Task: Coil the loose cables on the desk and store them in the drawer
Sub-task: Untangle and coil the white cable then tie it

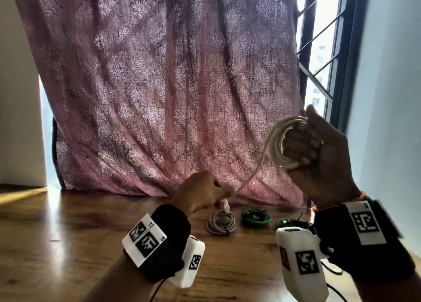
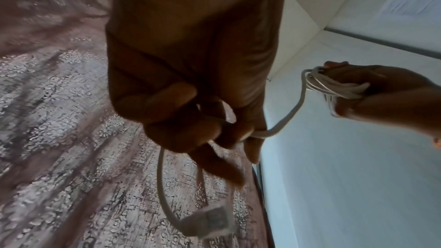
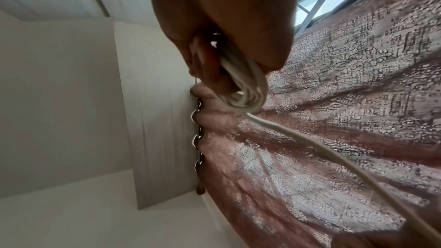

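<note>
Our right hand (image 1: pixel 319 156) is up in the air, and its grip is curled tight around a white cable (image 1: pixel 281 142). The cable is wound in loops around our fingers (image 1: pixel 298 147), like a little ring. From the loops one loose piece runs down and to the side, to our left hand (image 1: pixel 202 192).

Our left hand is lower, close above the bench (image 1: pixel 68 233). Its grip pinches that loose piece of cable. In the left wrist view a short tail hangs under this grip, and a plug (image 2: pixel 214 218) sits at the end of it. So we think only a small bit of this cable is left to wind.

Below the grips, on the bench, a grey cable (image 1: pixel 220 222) lies in a neat ring. Just beside it lies a green cable (image 1: pixel 256 218), in a ring too. A bit more green (image 1: pixel 284 222) shows beside that, partly behind the white box on our right wrist, so we cannot tell what it is.

Behind it all hangs a pink curtain (image 1: pixel 159 85).

We think the winding part is almost done. We still have to wrap the last bit of the white cable. Then all the rings must go in the drawer. We cannot see the drawer in any view, so nothing looks put away yet.
</note>
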The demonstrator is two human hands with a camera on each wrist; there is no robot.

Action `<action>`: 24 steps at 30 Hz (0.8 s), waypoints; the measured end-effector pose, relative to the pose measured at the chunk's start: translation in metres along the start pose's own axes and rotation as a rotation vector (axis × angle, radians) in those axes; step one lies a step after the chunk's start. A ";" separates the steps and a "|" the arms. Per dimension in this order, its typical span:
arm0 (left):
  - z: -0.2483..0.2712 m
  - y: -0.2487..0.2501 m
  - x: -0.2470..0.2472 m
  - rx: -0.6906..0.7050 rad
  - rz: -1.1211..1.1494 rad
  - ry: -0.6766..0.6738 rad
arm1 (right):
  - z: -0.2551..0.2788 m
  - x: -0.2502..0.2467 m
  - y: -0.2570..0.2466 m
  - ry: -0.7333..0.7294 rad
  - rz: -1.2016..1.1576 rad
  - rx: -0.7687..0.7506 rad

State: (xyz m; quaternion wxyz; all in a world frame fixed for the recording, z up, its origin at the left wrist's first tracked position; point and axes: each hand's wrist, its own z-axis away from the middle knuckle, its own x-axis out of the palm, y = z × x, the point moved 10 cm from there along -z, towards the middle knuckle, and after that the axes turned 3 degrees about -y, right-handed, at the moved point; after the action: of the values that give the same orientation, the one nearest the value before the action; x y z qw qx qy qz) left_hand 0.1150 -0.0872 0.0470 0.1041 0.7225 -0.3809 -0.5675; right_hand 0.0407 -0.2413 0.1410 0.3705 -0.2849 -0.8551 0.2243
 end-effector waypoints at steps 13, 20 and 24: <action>0.043 0.057 0.022 -0.059 -0.216 -0.167 | -0.003 -0.036 -0.017 0.180 -0.291 -0.216; 0.065 0.096 0.006 0.172 -0.220 -0.189 | 0.000 -0.046 -0.027 0.322 0.169 -0.358; 0.074 0.119 -0.029 0.342 -0.421 0.069 | 0.001 -0.036 -0.029 0.295 0.470 -0.361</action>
State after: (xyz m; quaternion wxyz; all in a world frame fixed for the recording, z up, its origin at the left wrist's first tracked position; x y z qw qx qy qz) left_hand -0.0050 -0.1285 0.1126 -0.1268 0.8117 -0.3088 -0.4793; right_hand 0.0511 -0.2865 0.1391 0.3722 -0.5649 -0.7290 0.1049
